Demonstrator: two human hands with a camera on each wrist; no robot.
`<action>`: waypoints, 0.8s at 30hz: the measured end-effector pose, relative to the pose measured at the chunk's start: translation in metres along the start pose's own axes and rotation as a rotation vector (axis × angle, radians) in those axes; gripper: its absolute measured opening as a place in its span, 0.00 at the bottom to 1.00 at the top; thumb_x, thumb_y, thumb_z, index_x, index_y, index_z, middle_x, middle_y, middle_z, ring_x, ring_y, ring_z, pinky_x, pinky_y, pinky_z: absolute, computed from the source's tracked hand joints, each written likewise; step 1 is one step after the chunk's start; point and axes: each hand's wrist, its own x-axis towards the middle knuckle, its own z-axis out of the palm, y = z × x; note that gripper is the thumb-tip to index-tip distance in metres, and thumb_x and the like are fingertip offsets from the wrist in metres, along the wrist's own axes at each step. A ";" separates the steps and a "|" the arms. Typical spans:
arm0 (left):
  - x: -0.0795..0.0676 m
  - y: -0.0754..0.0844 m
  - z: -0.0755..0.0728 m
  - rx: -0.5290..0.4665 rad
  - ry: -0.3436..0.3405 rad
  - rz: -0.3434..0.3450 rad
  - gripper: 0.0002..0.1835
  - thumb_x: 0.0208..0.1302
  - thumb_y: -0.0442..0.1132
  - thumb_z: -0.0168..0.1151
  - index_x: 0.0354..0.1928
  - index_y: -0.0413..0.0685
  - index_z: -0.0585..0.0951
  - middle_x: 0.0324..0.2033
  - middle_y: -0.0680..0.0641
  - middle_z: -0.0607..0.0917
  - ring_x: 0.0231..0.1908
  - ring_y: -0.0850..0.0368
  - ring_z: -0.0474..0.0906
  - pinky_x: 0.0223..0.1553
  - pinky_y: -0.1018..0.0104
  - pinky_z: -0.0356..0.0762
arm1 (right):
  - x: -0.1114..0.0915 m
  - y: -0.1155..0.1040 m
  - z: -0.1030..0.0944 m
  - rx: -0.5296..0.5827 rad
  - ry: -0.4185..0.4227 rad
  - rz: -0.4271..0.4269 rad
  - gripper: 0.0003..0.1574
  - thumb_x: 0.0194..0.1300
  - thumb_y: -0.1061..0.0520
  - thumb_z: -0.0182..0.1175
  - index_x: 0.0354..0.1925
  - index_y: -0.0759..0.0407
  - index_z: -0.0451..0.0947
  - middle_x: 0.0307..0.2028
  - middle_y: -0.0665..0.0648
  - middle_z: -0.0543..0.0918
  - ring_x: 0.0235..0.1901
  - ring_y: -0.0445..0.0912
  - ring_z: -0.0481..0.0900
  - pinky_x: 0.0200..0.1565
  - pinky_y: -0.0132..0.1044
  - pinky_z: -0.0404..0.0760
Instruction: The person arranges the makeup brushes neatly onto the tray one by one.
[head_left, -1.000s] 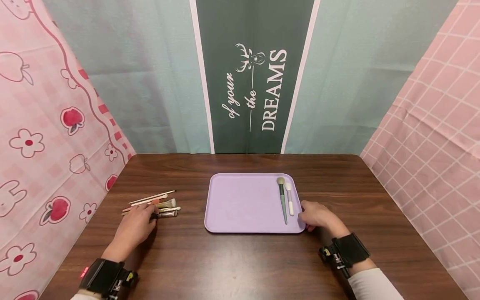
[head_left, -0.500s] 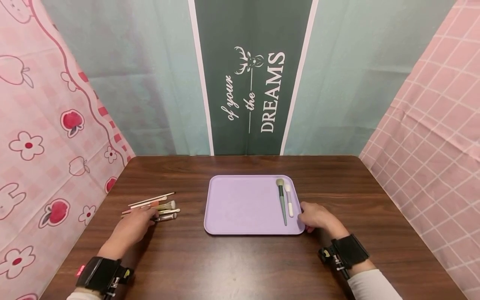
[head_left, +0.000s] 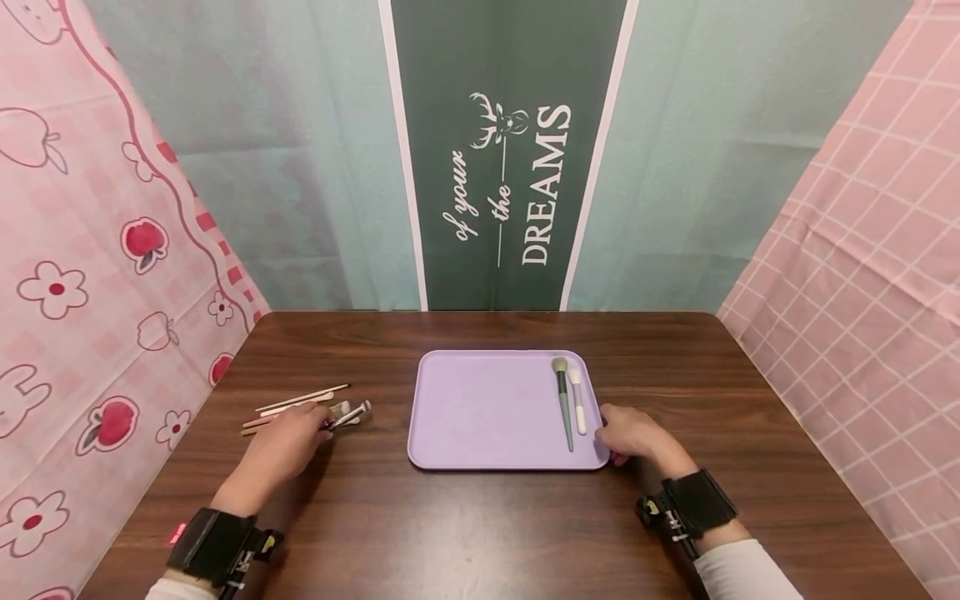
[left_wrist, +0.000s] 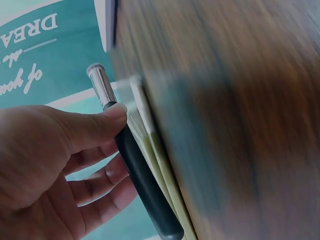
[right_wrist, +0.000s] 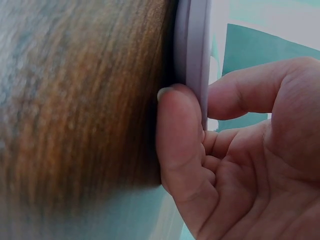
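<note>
Fingers of the left hand pinch a black-handled brush, its metal end poking out past the thumb. Just beyond them, pale-handled brushes lie in a loose cluster on the bench. The right hand pinches the rim of a lilac tray; just inward from its fingers, a green brush and a white-ended brush rest side by side on the tray.

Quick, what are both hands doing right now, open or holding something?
Left hand: holding a black-and-silver cylindrical makeup brush.
Right hand: gripping a lilac rectangular tray at its edge.
</note>
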 end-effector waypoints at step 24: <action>0.040 0.055 0.009 -0.135 -0.109 -0.188 0.07 0.61 0.36 0.71 0.33 0.43 0.81 0.24 0.50 0.75 0.23 0.58 0.69 0.23 0.65 0.66 | 0.000 -0.001 0.000 0.008 -0.011 0.022 0.06 0.62 0.63 0.53 0.38 0.64 0.73 0.25 0.58 0.79 0.20 0.47 0.81 0.25 0.38 0.81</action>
